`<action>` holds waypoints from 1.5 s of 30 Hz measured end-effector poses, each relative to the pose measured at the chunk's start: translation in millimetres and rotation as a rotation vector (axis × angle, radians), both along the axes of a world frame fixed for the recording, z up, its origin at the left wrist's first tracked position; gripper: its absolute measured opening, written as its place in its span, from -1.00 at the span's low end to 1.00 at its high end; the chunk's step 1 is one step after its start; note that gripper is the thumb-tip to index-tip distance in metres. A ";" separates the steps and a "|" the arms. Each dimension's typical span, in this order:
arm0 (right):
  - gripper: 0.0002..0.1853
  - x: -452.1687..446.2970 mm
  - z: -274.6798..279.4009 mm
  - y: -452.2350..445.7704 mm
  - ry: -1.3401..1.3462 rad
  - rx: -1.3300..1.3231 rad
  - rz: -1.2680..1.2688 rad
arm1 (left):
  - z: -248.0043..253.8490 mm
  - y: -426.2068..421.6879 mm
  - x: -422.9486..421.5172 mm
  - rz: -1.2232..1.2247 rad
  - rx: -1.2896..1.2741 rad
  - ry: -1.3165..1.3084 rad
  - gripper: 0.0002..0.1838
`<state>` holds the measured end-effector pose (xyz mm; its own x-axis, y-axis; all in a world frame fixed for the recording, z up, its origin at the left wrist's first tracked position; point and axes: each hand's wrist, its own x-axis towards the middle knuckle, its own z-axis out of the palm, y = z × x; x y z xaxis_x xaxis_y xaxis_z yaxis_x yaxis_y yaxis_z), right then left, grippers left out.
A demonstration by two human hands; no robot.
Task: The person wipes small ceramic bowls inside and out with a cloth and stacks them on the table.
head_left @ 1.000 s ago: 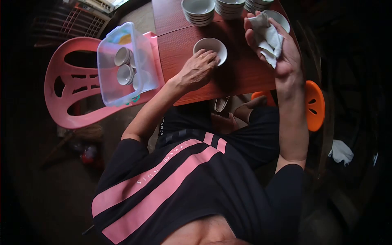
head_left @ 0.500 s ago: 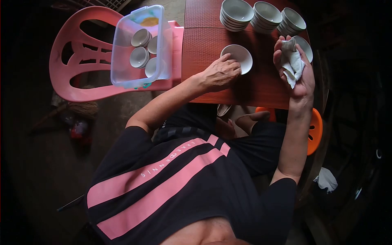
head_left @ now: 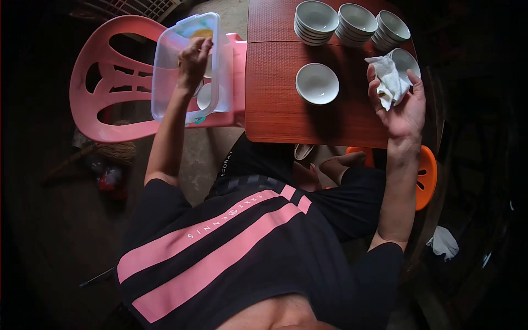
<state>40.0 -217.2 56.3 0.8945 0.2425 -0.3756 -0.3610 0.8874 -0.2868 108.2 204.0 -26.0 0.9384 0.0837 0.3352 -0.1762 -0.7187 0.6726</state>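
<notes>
My left hand point(head_left: 193, 61) is over a clear plastic bin point(head_left: 160, 82), its fingers curled together. I cannot make out whether anything is in them. Small white bowls point(head_left: 205, 98) sit in the bin, partly hidden by that hand and forearm. My right hand point(head_left: 404, 113) is palm up above the table's right end, with a crumpled white cloth point(head_left: 389, 82) held across its fingers. Just behind the cloth stands a white bowl point(head_left: 406, 61), partly covered from view. A single white bowl point(head_left: 317, 83) rests upright on the table between my hands.
Stacks of white bowls point(head_left: 316, 19) line the far side of the brown table point(head_left: 269, 99). The bin rests on a pink chair point(head_left: 91, 118) at the left. An orange stool point(head_left: 426, 179) is under the right end. A white cloth point(head_left: 443, 243) lies lower right.
My left hand has let go of the single bowl and moved left over the bin. That bowl stays on the table. My right hand's cloth has shifted and spread over the fingertips.
</notes>
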 end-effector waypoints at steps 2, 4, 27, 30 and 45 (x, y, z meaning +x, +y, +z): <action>-0.61 -3.0 -2.5 13.2 -0.030 -0.149 -0.001 | -29.5 53.3 31.9 0.102 0.158 0.145 -0.68; -0.64 -6.6 -6.5 24.7 -0.038 -0.271 0.020 | -69.5 91.0 52.8 0.123 0.313 0.138 -0.66; -0.59 -13.0 -13.1 50.3 -0.226 -0.310 0.021 | 45.5 24.7 -17.4 -0.309 -0.939 0.139 -0.64; -0.63 -19.5 4.6 52.6 -0.289 -0.210 0.163 | 47.9 -43.0 -55.3 -0.401 -1.227 0.208 -0.61; -0.68 -2.5 -30.8 39.6 -0.845 -1.671 0.050 | 40.6 -207.5 -117.7 -0.772 -1.132 0.519 -0.66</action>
